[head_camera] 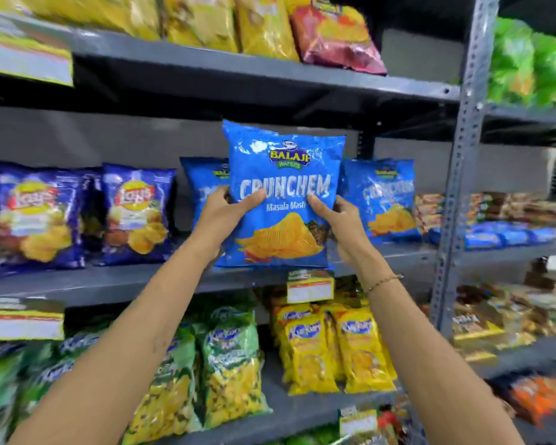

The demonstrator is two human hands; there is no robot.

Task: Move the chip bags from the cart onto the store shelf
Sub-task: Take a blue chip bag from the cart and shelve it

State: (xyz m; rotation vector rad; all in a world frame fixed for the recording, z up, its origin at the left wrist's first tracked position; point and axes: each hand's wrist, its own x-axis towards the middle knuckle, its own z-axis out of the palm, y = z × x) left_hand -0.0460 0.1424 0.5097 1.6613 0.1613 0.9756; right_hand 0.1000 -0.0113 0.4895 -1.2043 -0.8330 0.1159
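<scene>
A bright blue Crunchem chip bag [284,175] stands upright at the front edge of the grey middle shelf [109,281]. My left hand [225,216] grips its left side and my right hand [337,224] grips its right side, thumbs on the front. Two more blue Crunchem bags stand on the same shelf behind it, one to the left [203,184] and one to the right [385,197]. The cart is out of view.
Dark blue Lay's bags [135,213] fill the left of the middle shelf. Yellow bags [206,20] sit on the shelf above, green and yellow Kurkure bags [318,345] below. A perforated steel upright [463,155] separates a neighbouring rack of snacks on the right.
</scene>
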